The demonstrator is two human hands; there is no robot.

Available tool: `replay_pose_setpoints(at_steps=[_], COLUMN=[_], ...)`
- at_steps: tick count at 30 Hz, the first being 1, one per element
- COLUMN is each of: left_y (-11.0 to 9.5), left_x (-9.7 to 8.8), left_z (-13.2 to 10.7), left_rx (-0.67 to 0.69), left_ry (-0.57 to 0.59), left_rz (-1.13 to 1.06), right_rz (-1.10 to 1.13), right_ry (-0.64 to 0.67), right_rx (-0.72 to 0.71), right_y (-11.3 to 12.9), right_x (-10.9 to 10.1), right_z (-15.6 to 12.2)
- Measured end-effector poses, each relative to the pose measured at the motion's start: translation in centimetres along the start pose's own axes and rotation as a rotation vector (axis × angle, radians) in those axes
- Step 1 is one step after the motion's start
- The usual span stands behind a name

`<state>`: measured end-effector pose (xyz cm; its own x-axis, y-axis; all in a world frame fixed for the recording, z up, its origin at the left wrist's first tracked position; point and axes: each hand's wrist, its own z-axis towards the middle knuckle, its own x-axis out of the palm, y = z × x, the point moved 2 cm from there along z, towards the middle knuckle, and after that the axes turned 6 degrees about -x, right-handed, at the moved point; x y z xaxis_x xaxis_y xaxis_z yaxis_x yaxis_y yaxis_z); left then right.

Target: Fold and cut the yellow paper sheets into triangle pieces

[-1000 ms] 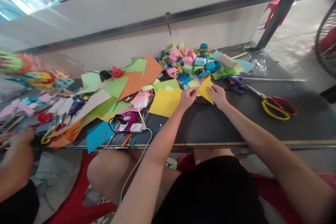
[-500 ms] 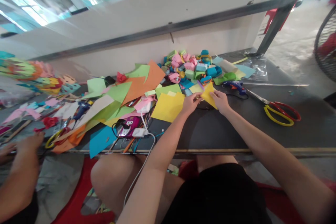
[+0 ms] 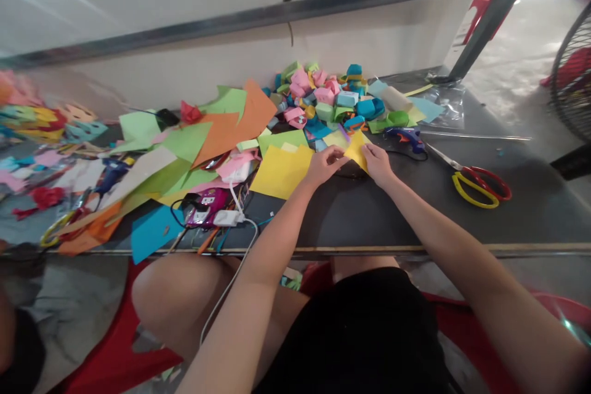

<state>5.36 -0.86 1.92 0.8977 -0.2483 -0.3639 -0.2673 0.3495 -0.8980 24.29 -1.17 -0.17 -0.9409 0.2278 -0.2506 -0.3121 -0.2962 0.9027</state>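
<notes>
Both my hands pinch a small yellow paper piece (image 3: 357, 149) held just above the dark table (image 3: 508, 221). My left hand (image 3: 324, 165) grips its left edge with closed fingers. My right hand (image 3: 377, 163) grips its right side, fingers pressed together. A larger yellow sheet (image 3: 281, 171) lies flat on the table just left of my left hand. A heap of small folded paper boxes (image 3: 330, 98) in pink, blue and green sits right behind the paper.
Red and yellow scissors (image 3: 480, 183) lie at the right. A blue glue gun (image 3: 404, 137) rests behind my right hand. Green, orange and blue paper sheets (image 3: 217, 129) cover the left side. A white charger and cable (image 3: 226, 218) hang off the front edge.
The camera has swung a little. The yellow piece now looks smaller and more folded between my fingers. The other person's hand at the left edge has gone from view.
</notes>
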Motion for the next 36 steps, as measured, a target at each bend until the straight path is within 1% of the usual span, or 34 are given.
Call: replay_pose_setpoints(at_steps=[3, 6, 9, 14, 22, 27, 31, 36], left_y=[0.0, 0.3, 0.3, -0.3, -0.8, -0.8, -0.7, -0.9], left_x=[0.4, 0.6, 0.7, 0.7, 0.7, 0.7, 0.7, 0.6], left_z=[0.1, 0.2, 0.3, 0.1, -0.1, 0.1, 0.2, 0.2], left_rx=[-0.018, -0.058, -0.073, -0.051, -0.039, -0.020, -0.025, -0.012], left_ry=[0.046, 0.063, 0.037, -0.015, -0.110, -0.154, -0.161, -0.151], left_rz=[-0.076, -0.106, -0.052, 0.089, 0.088, 0.081, 0.091, 0.134], right_rz=[0.000, 0.013, 0.028, 0.056, 0.087, 0.238, 0.264, 0.266], right_ry=[-0.048, -0.048, -0.062, -0.071, -0.111, -0.054, -0.044, -0.071], right_rx=[0.000, 0.015, 0.021, 0.040, 0.064, 0.146, 0.124, 0.125], right_y=[0.2, 0.4, 0.6, 0.5, 0.3, 0.9, 1.6, 1.2], right_x=[-0.1, -0.1, -0.3, -0.4, -0.5, -0.2, -0.3, -0.3], right_z=[-0.2, -0.3, -0.4, -0.3, -0.2, -0.4, -0.6, -0.5])
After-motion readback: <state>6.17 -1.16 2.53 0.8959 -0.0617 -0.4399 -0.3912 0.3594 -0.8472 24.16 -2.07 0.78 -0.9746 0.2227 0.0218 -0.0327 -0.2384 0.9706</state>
